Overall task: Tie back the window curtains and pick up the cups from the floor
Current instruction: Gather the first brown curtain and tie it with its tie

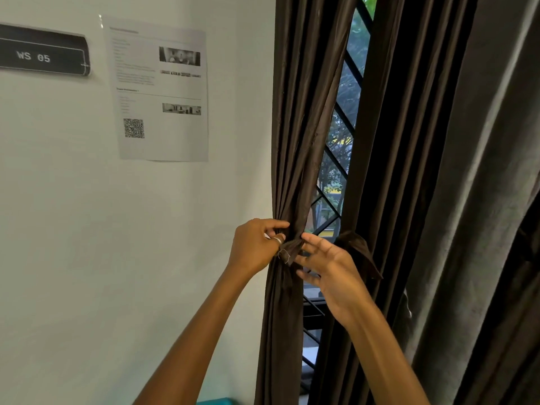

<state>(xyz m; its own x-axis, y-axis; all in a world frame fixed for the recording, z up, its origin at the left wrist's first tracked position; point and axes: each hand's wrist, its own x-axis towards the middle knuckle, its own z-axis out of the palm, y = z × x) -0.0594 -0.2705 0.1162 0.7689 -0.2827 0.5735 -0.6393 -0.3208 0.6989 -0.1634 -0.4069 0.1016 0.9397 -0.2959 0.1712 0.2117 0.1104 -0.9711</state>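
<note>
A dark brown curtain panel [304,118] hangs at the left side of the window, gathered at waist height by a brown tie-back band [290,249]. My left hand [257,247], with a ring on one finger, pinches the band and the gathered fabric at its left. My right hand [330,267] touches the band from the right with fingers spread. A second dark curtain panel [388,141] hangs just to the right with its own tie-back [361,252] around it. No cups are in view.
Between the panels shows a window [340,135] with a black diamond grille. A grey curtain [479,200] hangs at far right. On the white wall at left are a printed sheet [160,92] and a "WS 05" sign [43,55]. Something teal [216,401] peeks at the bottom.
</note>
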